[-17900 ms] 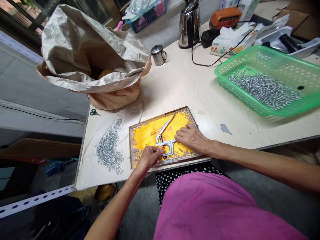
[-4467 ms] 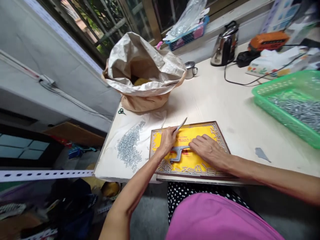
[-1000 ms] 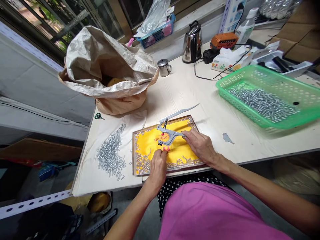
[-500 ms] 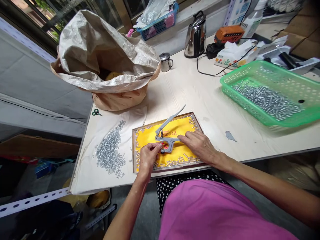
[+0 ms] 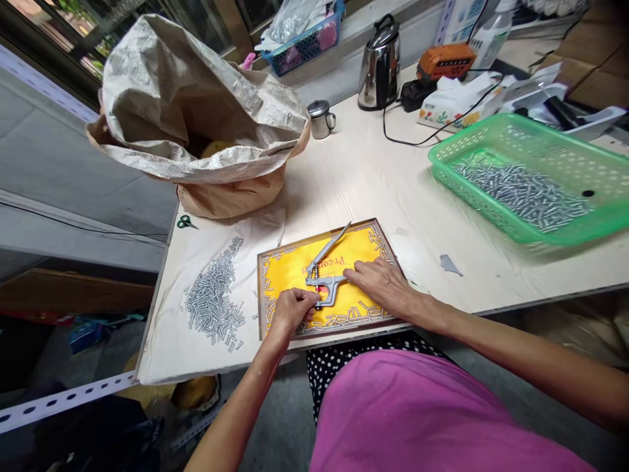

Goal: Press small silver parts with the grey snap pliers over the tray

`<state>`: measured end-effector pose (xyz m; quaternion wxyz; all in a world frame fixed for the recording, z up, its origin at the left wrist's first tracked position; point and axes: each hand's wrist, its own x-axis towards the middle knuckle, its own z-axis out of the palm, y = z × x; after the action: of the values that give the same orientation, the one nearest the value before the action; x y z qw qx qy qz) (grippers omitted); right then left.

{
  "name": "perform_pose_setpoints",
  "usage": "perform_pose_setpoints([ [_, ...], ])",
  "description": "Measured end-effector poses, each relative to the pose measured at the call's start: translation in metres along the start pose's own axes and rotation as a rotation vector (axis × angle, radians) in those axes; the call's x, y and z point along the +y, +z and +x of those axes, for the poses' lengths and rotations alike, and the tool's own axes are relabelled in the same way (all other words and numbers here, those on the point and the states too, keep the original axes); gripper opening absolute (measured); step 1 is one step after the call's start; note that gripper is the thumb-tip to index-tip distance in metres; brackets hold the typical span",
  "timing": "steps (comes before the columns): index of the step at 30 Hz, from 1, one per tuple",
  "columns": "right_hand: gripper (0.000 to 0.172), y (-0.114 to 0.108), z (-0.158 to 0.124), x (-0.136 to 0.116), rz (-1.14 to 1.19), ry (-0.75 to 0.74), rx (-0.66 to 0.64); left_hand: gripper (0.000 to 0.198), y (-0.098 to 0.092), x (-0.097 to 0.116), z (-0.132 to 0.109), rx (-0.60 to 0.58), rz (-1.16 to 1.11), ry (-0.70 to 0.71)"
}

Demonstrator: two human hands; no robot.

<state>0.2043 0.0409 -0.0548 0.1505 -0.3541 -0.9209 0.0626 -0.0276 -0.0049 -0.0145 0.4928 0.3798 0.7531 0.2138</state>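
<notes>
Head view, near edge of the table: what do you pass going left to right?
pile of metal pins → left hand → right hand → grey scrap → green basket

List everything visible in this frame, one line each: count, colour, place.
silver-grey metal hand press tool: one, lying on the yellow tray, upper handle raised
wooden-framed yellow-lined tray: one, brown rim, table's near edge
short silver metal tubes: loose pile on the white cloth, more along the tray's edges
white cloth: one, table's left end
green plastic mesh basket: one, right side, holding more tubes
large beige woven sack: one, open, far left
small green-handled scissors: one, by the sack
shiny steel kettle: one, far edge
lidded steel mug: one, beside the sack
pale wooden table: one, under everything
left hand: fingers curled at the tool's head
right hand: flat on the tool's lower handle
</notes>
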Motion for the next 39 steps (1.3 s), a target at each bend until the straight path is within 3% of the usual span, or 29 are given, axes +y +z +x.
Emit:
perform_pose_setpoints([
  [5, 0.015, -0.004, 0.005, 0.002, -0.025, -0.001, -0.026, 0.026, -0.003, 0.01, -0.002, -0.076, 0.077, -0.077],
  [10, 0.076, -0.013, 0.025, 0.021, -0.039, -0.078, -0.032, 0.032, -0.003, 0.016, -0.005, -0.099, 0.072, -0.102],
  [13, 0.087, -0.016, 0.041, 0.036, -0.038, -0.141, -0.14, 0.032, -0.003, 0.017, -0.007, -0.102, 0.062, -0.123],
  [17, 0.086, -0.018, 0.055, 0.044, -0.043, -0.186, -0.218, 0.028, -0.003, 0.018, -0.008, -0.105, 0.046, -0.142],
  [39, 0.052, -0.023, 0.04, 0.036, 0.126, -0.149, -0.161, 0.027, 0.003, 0.016, -0.009, -0.078, 0.033, -0.17],
])
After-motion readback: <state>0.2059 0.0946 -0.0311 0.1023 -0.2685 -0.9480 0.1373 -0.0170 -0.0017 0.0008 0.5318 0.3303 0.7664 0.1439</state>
